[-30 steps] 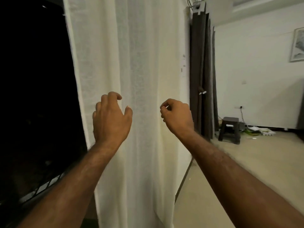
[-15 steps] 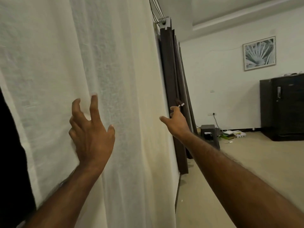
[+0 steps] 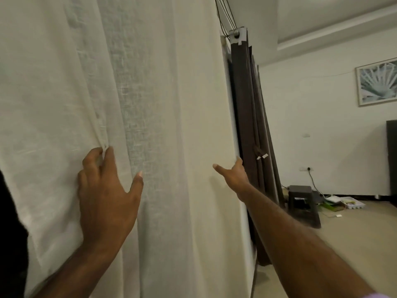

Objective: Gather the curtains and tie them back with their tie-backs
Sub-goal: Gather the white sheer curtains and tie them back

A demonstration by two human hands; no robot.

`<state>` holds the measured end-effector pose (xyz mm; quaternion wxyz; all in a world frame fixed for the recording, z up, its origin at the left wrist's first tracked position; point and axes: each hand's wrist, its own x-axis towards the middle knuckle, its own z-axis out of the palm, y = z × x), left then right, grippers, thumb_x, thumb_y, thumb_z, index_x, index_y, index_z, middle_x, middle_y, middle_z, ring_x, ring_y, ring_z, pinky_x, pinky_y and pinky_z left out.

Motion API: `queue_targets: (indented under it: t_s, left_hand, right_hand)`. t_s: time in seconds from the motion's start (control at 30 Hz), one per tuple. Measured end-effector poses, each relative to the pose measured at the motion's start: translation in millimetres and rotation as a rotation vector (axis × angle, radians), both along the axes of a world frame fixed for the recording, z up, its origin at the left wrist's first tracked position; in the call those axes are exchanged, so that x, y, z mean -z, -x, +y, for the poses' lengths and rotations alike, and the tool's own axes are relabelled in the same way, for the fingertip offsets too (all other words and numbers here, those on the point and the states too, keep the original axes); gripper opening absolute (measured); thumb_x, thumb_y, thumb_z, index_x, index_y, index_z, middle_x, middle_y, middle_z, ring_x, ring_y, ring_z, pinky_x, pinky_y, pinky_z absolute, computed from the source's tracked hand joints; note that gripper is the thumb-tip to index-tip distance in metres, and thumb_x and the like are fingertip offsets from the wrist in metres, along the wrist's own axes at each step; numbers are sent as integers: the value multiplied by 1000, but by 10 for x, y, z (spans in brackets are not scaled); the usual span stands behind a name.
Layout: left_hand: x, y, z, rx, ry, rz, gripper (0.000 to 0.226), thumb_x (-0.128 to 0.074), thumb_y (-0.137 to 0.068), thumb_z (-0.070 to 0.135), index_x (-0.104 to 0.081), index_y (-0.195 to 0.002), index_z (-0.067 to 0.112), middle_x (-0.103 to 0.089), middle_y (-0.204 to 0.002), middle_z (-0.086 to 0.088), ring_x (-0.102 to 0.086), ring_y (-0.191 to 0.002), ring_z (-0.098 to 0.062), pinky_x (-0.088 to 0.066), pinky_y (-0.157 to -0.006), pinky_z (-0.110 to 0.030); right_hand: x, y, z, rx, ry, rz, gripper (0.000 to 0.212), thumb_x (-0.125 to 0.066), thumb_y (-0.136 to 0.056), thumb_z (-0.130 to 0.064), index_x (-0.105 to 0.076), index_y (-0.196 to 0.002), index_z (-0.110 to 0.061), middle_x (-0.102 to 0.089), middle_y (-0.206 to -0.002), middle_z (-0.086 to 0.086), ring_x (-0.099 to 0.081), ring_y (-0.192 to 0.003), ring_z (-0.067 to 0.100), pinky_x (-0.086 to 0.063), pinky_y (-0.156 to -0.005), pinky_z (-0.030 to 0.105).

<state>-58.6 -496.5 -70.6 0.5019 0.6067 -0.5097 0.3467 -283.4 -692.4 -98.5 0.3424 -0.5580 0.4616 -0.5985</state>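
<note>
Both hands on white curtain

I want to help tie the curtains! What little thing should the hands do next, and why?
Probably sweep the left hand, which pinches a fold of the white curtain, toward the right hand at the curtain's far edge. The cloth between them hangs spread out, so it likely needs bunching before any tie-back goes on.

One white curtain, one brown curtain, two hands, one stool, one framed picture, perhaps one tie-back.
</note>
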Motion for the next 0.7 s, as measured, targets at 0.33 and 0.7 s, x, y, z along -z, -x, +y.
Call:
queue_targets:
  t_s: [0.33,0.7]
  left_hand:
    - [-122,302,-571,-135,-55,82,115,-59,-69,81,-23,-149,8,-21,-151,-17,-32,-129,-40,-36,-100,-57]
    - [-275,90,-338,161,-39,98,70,-59,-71,-9,-51,-134,20,-32,-135,5,-56,-101,-22,-51,-71,-29]
  right_hand:
    - [-338,-424,-408,-90,190,8,41,-64,-94,-36,-66,-127,-11,-71,-121,5,-67,-111,25,-54,-99,46]
    - [-933,-568,221,-111,385,7,32,-48,-104,-28,-64,-127,-13,-69,-125,1,-64,-117,22,-51,-103,42]
